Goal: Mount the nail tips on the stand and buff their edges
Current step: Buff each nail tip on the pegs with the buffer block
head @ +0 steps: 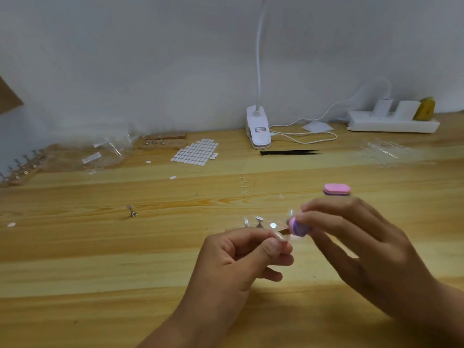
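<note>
Step in hand: buffing an edge. Pinched between the curled fingers (270,249) of the left hand (238,262), above the table (100,247): a clear nail tip (279,236). Gripped by the right hand (356,242), set against that tip: a pink-purple buffer block (298,227). Next: stroke lightly along the edge, keeping the pinch firm.

1. The scene is lit dimly and evenly by diffuse light.
2. A broad soft shadow is cast across the near pale wooden table (75,317).
3. Detail is smeared throughout; the left edge is bent.
</note>
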A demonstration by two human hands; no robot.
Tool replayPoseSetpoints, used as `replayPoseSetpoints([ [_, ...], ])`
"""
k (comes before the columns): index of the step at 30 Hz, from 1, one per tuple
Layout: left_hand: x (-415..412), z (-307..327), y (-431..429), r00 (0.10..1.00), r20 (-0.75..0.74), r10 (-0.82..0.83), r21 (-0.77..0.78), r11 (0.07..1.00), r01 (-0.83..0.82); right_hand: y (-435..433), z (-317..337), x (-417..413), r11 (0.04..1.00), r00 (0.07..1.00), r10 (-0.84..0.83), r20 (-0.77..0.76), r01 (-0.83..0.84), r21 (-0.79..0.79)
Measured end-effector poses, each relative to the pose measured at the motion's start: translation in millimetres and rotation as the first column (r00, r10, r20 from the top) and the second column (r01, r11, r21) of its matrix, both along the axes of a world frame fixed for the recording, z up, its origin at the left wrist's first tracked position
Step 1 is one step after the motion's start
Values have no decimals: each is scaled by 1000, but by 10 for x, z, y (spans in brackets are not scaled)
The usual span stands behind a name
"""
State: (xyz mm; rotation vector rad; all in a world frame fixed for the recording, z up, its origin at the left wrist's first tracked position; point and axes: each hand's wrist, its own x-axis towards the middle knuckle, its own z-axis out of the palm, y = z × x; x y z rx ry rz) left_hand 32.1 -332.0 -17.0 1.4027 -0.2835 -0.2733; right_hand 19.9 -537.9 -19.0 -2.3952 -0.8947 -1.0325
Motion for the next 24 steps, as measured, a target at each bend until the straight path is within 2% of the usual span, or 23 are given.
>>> replayPoseSetpoints([
  [3, -3, 15, -9, 1000, -3, -7, -2, 1000, 7, 95, -31, -44, 995, 997, 75, 10, -75, 63],
  [5, -11, 19, -12, 1000, 7, -6, 5, 1000, 6, 138, -63, -78, 994, 993, 110, 33, -110, -3],
  [7, -6, 20, -5, 1000, 9, -10, 4, 1000, 10, 69, -58, -34, 996, 997, 76, 28, -75, -47],
  [10, 1, 23, 1, 1000, -17, -1, -3, 1000, 1, -12, -39, 25, 1000, 1000, 20, 4, -20, 5],
  [13, -8, 31, -10, 1000, -15, -13, 3, 1000, 13, 70, -71, -27, 990, 993, 118, -4, -117, 82],
  [15, -21, 31, -18, 1000, -6, -23, 10, 1000, 23, 114, -99, -60, 987, 987, 160, 14, -161, 28],
  [17, -22, 33, -11, 1000, -10, -20, 9, 1000, 21, 67, -90, -32, 991, 991, 132, 11, -132, -10],
  [20, -14, 37, -2, 999, -32, -12, 11, 1000, 12, 23, -55, 0, 996, 997, 82, -8, -82, 32],
  [22, -16, 38, -3, 999, -34, -19, 8, 1000, 19, 72, -60, -24, 991, 994, 111, -11, -110, 81],
  [24, -25, 34, -8, 999, -26, -31, 8, 999, 31, 122, -74, -52, 988, 990, 142, -1, -141, 64],
])
